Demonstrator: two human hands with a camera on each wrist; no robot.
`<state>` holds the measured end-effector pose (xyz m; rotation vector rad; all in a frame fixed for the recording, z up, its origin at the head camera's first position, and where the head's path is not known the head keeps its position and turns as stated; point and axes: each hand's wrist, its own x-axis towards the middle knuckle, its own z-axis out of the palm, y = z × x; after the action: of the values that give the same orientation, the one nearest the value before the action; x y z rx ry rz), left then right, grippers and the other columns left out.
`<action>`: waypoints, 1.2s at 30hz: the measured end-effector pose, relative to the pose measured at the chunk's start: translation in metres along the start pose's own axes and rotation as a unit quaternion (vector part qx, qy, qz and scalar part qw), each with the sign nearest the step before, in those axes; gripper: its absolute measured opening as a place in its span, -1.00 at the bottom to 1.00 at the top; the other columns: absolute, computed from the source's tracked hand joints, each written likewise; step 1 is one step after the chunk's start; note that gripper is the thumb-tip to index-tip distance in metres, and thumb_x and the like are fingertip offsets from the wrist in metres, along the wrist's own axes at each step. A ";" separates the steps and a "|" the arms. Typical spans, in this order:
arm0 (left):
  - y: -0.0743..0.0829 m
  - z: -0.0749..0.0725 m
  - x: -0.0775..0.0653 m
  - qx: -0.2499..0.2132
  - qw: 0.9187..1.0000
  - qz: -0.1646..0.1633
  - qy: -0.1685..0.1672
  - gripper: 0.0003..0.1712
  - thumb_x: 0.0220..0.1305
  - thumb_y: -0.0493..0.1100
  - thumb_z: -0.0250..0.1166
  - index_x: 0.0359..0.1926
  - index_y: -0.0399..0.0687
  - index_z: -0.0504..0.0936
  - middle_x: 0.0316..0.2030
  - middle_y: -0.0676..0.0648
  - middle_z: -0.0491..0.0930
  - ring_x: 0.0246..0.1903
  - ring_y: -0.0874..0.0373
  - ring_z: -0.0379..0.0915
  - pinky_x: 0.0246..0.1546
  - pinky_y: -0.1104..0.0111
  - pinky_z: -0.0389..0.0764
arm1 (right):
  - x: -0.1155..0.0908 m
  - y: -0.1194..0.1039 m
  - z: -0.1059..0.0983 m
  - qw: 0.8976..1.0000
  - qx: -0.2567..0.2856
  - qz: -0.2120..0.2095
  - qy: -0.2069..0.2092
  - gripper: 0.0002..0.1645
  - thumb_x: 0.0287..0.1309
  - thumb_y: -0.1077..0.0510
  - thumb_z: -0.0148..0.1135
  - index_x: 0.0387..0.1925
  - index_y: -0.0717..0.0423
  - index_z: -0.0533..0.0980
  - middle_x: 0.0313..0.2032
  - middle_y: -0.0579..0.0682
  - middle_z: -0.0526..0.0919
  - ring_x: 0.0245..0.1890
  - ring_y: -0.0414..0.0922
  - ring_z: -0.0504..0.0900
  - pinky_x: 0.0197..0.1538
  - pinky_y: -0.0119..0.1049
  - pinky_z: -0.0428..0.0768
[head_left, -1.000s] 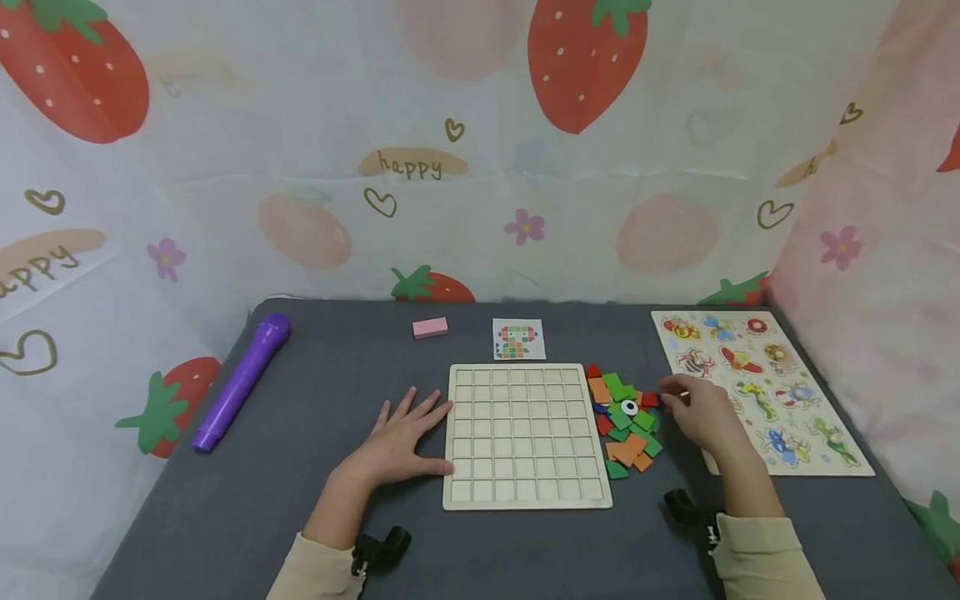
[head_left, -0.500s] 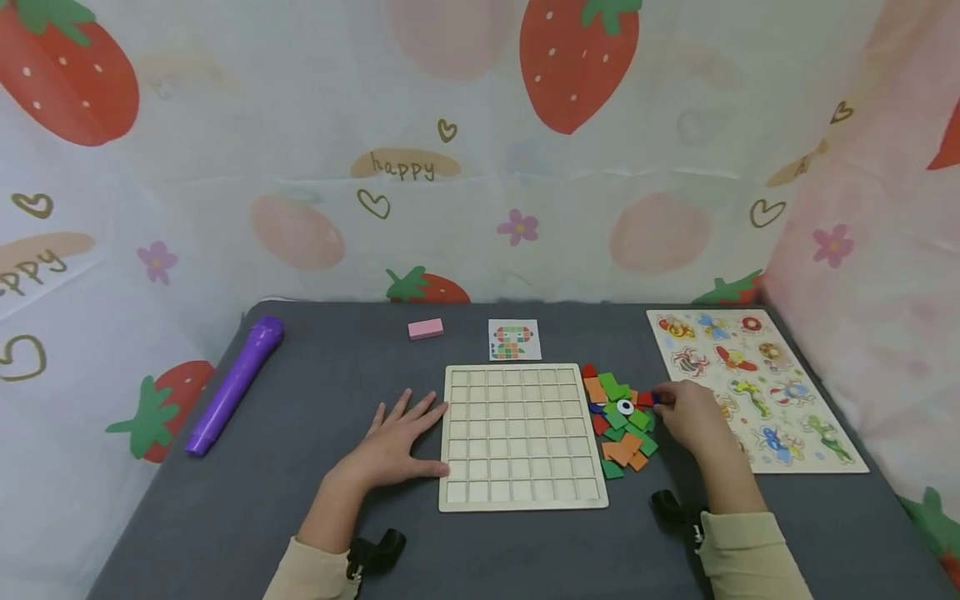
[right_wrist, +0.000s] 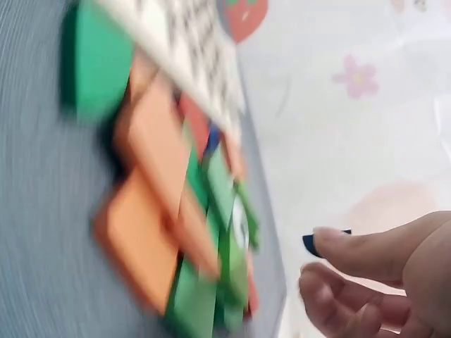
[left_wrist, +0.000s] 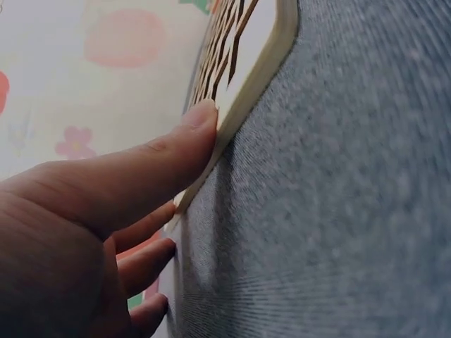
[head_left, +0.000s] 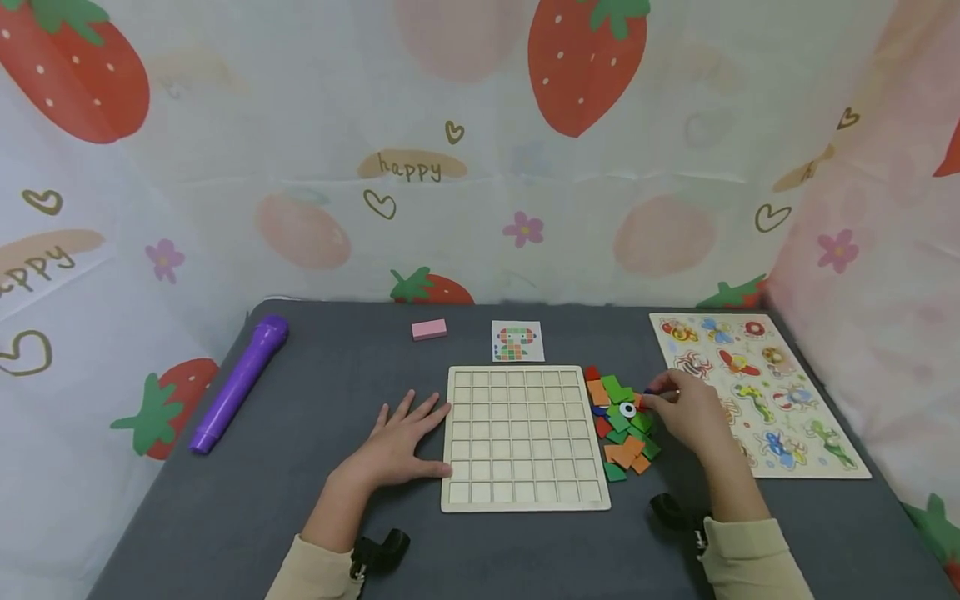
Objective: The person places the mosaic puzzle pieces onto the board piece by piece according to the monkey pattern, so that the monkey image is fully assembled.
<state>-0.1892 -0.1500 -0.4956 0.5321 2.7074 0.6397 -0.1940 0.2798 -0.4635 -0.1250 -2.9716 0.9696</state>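
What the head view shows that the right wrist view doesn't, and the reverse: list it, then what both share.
Only the head view: the left grip, purple microphone, pink block, pattern card and bug picture board.

Only the right wrist view: no extra object, just a low close-up of the side edges of the orange tiles, blurred.

Both: the right grip, the dark piece at its fingertips, the tile pile, the grid board and the printed backdrop.
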 end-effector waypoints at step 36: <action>0.001 -0.002 0.000 -0.005 1.000 -0.010 -0.008 0.13 0.07 0.35 0.46 0.57 0.18 0.17 0.59 -0.06 0.03 0.60 -0.20 -0.35 0.49 -0.28 -0.32 | 0.001 -0.048 0.077 0.999 0.005 -0.045 0.023 -0.87 0.25 0.13 0.40 -0.27 0.12 0.74 -0.36 0.01 0.75 -0.35 -0.08 0.64 -0.24 -0.11 0.63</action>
<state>-0.1894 -0.1499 -0.4929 0.5057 2.6892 0.6420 -0.2009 0.1956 -0.4978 -0.0142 -2.9017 0.9574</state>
